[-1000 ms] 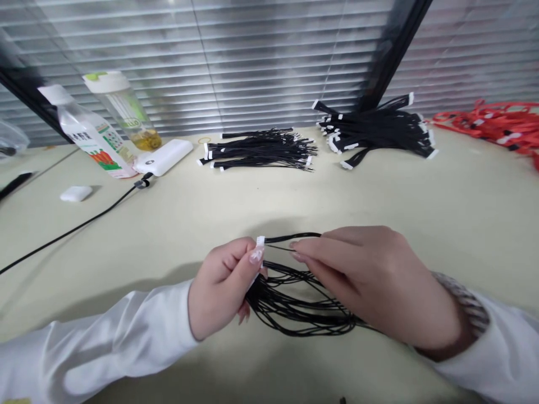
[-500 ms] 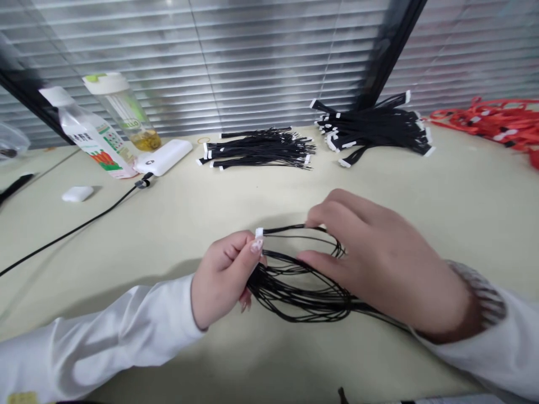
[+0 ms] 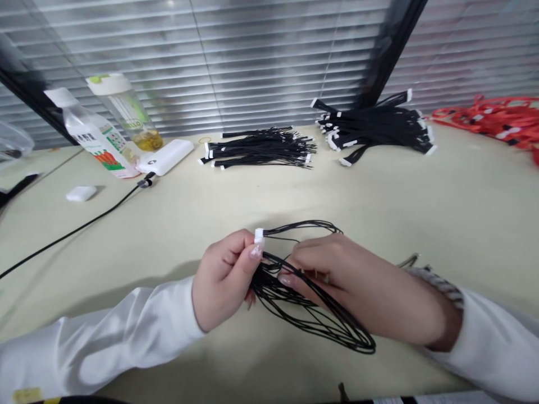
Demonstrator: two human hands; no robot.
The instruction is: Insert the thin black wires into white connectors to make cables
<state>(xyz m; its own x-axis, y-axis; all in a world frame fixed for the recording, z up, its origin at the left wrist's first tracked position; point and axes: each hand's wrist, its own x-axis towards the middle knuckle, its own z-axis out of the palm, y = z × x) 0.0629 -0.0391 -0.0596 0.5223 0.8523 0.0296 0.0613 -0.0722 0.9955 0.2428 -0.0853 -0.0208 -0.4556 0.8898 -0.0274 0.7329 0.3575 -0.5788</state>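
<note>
Black cables (image 3: 311,320) hang in loops between my two hands, above the pale table. My left hand (image 3: 227,280) pinches them at their left end, where a white connector (image 3: 259,234) sticks up above the thumb. My right hand (image 3: 337,275) reaches in among the loops with thumb and fingers brought together on some strands. One set of loops passes over its thumb, and a thinner set arches behind its fingers. Which strands its fingertips hold is partly hidden.
Behind lie a bundle of thin black cables (image 3: 265,148), a thicker black bundle (image 3: 374,129) and red cables (image 3: 497,120). At the left stand a carrot-labelled bottle (image 3: 96,143) and a tea bottle (image 3: 128,115), near a white power bank (image 3: 166,157) and a small white case (image 3: 81,193).
My right hand has moved left and down into the loops, its fingers closing. The front loops now hang lower and further right. My left hand keeps its hold.
</note>
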